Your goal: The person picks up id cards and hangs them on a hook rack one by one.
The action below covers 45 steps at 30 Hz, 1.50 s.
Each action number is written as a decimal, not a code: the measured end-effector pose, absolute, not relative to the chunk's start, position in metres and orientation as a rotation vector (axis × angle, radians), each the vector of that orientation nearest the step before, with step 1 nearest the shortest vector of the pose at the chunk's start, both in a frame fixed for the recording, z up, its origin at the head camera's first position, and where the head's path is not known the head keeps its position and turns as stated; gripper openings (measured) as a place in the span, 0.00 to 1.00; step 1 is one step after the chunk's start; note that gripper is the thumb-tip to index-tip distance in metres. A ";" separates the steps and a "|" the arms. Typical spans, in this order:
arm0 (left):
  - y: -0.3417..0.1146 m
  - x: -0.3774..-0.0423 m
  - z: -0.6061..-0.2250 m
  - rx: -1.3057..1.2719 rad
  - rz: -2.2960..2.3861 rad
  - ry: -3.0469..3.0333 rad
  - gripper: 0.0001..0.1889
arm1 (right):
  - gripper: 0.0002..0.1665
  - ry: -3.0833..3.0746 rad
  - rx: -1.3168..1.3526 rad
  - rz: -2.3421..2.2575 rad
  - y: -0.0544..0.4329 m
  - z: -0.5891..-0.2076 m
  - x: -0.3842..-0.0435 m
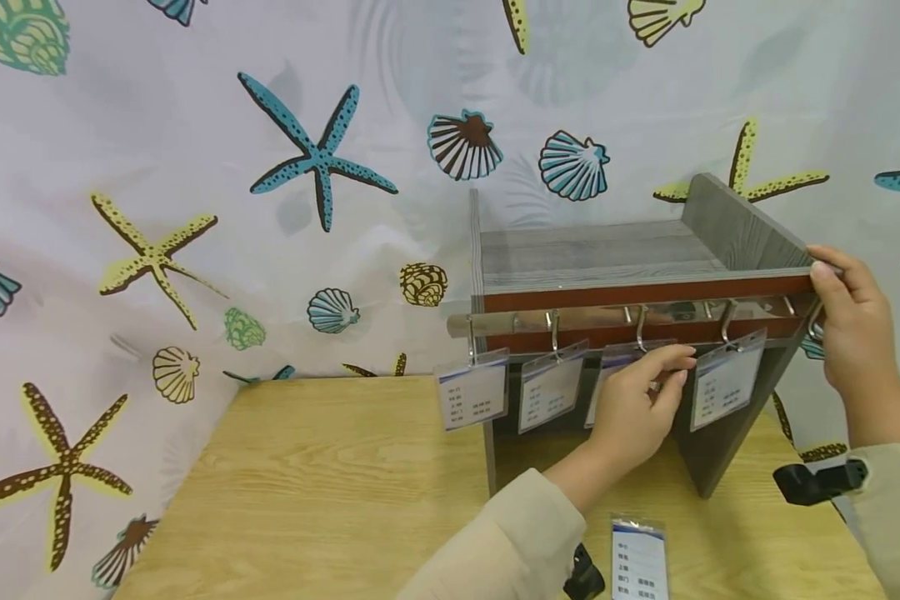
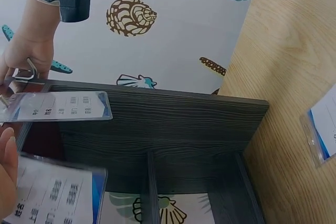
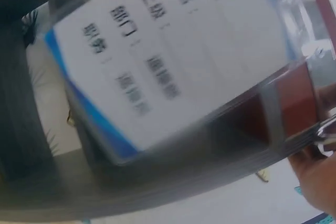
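A small grey wood-grain shelf [image 1: 585, 254] with a red-brown front strip stands on the table. Along its front runs a clear strip [image 1: 675, 312] with metal hooks. Card holders hang from the hooks: one at far left [image 1: 474, 393], another beside it [image 1: 551, 392], a third partly hidden behind my left hand [image 1: 637, 404], and a fourth [image 1: 727, 379] at right. My left thumb and index finger are apart, close to the fourth card holder's left edge; contact is unclear. My right hand [image 1: 858, 333] grips the shelf's right front corner, thumb on the front, beside an end hook [image 2: 26, 72].
Another card holder [image 1: 639, 558] lies flat on the wooden table [image 1: 307, 467], in front of the shelf. Behind hangs a white curtain [image 1: 217, 150] printed with shells and starfish. Each wrist wears a black camera, the right one [image 1: 817, 482] close to the shelf's side.
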<state>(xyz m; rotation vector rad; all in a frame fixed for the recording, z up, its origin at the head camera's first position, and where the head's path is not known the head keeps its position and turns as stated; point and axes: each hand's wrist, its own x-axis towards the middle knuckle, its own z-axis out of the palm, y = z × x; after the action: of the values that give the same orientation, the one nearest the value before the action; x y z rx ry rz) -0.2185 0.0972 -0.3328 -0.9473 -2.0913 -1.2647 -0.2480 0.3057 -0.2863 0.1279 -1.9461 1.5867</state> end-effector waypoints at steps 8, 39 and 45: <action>0.084 -0.211 -0.332 -0.966 -1.346 -2.080 0.08 | 0.25 -2.030 -0.001 1.554 0.304 -0.285 -0.240; -0.017 -0.193 -0.300 -1.138 -1.118 -1.996 0.12 | 0.21 -1.829 0.029 2.083 0.353 -0.490 -0.216; -0.036 -0.197 -0.289 -1.107 -1.043 -1.943 0.14 | 0.28 -2.151 -0.066 2.090 0.359 -0.590 -0.239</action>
<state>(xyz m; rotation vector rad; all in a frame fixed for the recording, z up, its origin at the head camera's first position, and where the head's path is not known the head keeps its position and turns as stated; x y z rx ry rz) -0.1970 -0.0361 -0.2892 -1.1065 -1.9433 -1.0430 -0.2388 0.3592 -0.5895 -0.0657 -2.1512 2.0901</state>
